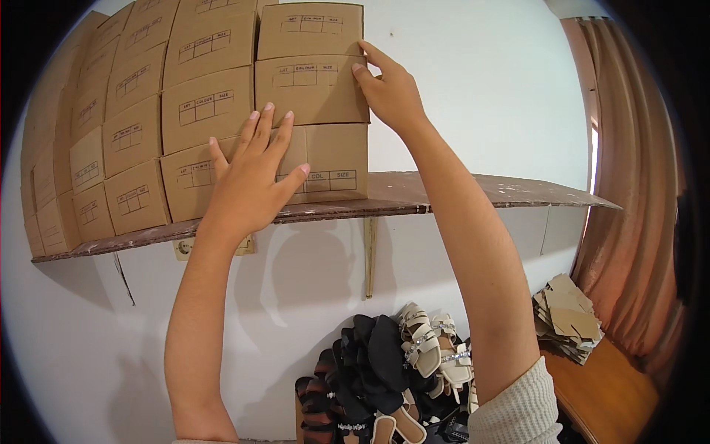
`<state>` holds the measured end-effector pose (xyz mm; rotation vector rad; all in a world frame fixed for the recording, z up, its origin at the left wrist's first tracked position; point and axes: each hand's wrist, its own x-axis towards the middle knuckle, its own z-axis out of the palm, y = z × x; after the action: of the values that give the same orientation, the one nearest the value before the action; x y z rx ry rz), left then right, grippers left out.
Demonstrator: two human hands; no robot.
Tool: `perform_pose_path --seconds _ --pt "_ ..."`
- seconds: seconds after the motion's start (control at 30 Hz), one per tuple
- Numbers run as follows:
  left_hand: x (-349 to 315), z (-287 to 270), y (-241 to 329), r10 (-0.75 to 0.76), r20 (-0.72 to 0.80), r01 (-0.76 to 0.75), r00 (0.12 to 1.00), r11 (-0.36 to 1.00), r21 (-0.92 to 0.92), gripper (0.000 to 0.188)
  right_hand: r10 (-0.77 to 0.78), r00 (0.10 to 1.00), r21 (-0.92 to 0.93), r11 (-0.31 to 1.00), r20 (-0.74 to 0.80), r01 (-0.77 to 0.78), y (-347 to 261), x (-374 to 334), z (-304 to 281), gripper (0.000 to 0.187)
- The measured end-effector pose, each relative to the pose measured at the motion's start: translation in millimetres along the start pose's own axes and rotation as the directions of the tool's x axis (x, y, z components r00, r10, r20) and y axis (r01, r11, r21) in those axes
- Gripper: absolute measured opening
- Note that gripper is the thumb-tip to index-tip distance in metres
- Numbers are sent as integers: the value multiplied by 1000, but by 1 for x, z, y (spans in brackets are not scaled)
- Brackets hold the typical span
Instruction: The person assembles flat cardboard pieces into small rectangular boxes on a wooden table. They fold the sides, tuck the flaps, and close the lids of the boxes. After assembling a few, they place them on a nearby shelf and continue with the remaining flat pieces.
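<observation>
Cardboard boxes (200, 85) stand in stacked rows on a brown shelf, each with a small printed grid on its front. My left hand (255, 177) lies with fingers spread against the fronts of the lower boxes, near the shelf edge. At the right end of the stack, my right hand (390, 87) touches the side edge of the top box (310, 33) and the box below it (310, 96). Its index finger and thumb are apart; the other fingers are mostly hidden. Under these two sits a bottom box (336, 152), its front partly covered by my left hand.
The brown shelf (473, 191) continues to the right past the stack, held by a bracket (369, 259). Below lies a pile of black and cream sandals (384, 355). Flattened cardboard (568, 314) rests on a wooden table (610, 388) beside a pinkish-brown curtain (621, 170).
</observation>
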<state>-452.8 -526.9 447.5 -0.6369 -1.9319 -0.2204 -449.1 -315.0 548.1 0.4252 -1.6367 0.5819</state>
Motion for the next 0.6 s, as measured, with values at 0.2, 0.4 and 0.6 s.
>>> perform_pose_path --seconds 0.2,0.4,0.6 --pt "0 3 4 -3 -18 4 1000 998 67 71 -39 999 4 999 -8 39 6 -1 0 54" --pt "2 -2 8 -39 -4 40 999 995 96 71 -116 993 -139 984 2 115 6 -3 -2 61" --pt "4 -3 7 -82 -52 93 995 957 276 70 -372 928 -308 886 -25 347 -9 -26 -39 61"
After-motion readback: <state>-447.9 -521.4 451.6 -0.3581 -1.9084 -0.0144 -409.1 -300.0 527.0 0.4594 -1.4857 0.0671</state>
